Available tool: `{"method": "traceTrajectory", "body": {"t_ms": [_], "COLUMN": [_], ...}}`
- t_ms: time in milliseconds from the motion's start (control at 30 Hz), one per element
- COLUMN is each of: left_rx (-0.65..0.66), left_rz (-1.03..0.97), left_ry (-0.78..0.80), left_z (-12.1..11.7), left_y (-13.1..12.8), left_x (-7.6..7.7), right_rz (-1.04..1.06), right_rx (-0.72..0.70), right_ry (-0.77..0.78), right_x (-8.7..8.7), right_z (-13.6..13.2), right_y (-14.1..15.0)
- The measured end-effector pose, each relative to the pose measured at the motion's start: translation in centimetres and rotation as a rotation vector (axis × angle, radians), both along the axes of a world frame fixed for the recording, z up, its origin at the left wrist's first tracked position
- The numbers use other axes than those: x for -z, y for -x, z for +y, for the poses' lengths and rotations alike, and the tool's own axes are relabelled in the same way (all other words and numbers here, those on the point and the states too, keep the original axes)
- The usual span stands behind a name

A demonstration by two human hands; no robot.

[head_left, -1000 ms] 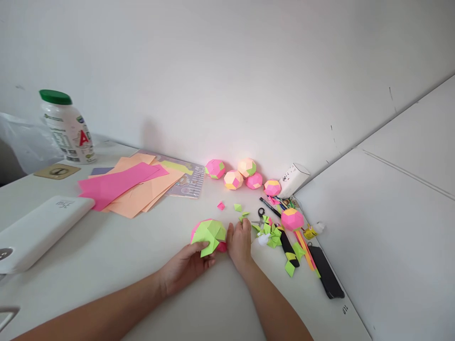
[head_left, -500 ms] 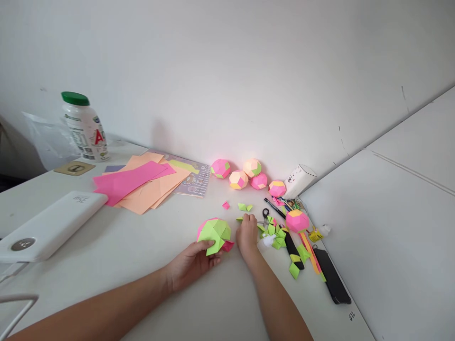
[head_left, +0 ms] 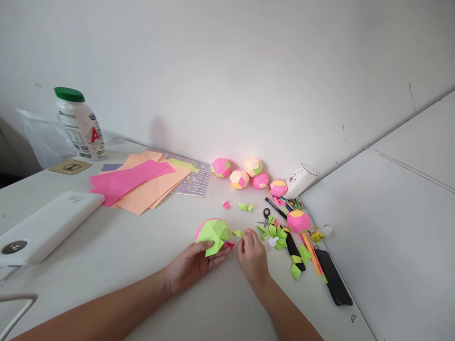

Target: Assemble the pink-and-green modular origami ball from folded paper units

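Note:
My left hand point(head_left: 194, 265) grips a partly built paper ball point(head_left: 215, 232), green on the near side with pink behind and a pink flap at its lower right. The thumb presses on the green face, and the other fingers lie beneath. Just to the right, my right hand point(head_left: 253, 255) is closed, with a small folded green paper piece point(head_left: 237, 233) at its fingertips. A gap separates that piece from the ball. Beyond the hands lie a small pink folded piece point(head_left: 226, 205) and a couple of green folded pieces point(head_left: 243, 207).
Finished paper balls point(head_left: 239, 179) sit along the wall. Right of my right hand are a heap of green pieces point(head_left: 273, 232), scissors point(head_left: 266, 214), a glue bottle point(head_left: 321, 233) and a black phone point(head_left: 333, 277). Leftward lie paper sheets point(head_left: 138, 192), a power bank point(head_left: 53, 227) and a green-capped bottle point(head_left: 80, 125).
My right hand has come nearer and turned, bringing the small green piece lower, toward the ball. The fingers of my left hand have stretched out more under the ball.

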State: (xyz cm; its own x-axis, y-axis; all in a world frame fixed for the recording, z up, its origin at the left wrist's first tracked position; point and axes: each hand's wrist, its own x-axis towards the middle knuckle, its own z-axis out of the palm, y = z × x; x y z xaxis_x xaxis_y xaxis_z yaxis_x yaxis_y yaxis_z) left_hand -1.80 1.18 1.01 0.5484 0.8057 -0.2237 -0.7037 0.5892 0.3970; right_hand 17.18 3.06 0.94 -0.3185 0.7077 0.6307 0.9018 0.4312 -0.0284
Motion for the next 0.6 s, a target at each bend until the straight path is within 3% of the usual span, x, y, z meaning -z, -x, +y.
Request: {"method": "traceTrajectory", "body": {"t_ms": [100, 167, 367, 600], "left_rx": [0.015, 0.029, 0.032, 0.055], "left_rz": [-0.009, -0.019, -0.036, -0.047], "left_ry": [0.0, -0.004, -0.055, -0.083], "left_z": [0.0, 0.0, -0.1, -0.2], "left_y": [0.0, 0.0, 0.1, 0.0], "left_x": [0.1, 0.0, -0.5, -0.3], "right_rz": [0.012, 0.006, -0.034, -0.117], "right_rx": [-0.172, -0.243, -0.485, -0.57], "right_ry": [-0.178, -0.21, -0.139, -0.09], "right_x": [-0.4, -0.5, -0.2, -0.8], "right_z": [-2.7, -3.7, -3.9, -4.1], "right_y": [0.1, 0.4, 0.6, -0.2]}}
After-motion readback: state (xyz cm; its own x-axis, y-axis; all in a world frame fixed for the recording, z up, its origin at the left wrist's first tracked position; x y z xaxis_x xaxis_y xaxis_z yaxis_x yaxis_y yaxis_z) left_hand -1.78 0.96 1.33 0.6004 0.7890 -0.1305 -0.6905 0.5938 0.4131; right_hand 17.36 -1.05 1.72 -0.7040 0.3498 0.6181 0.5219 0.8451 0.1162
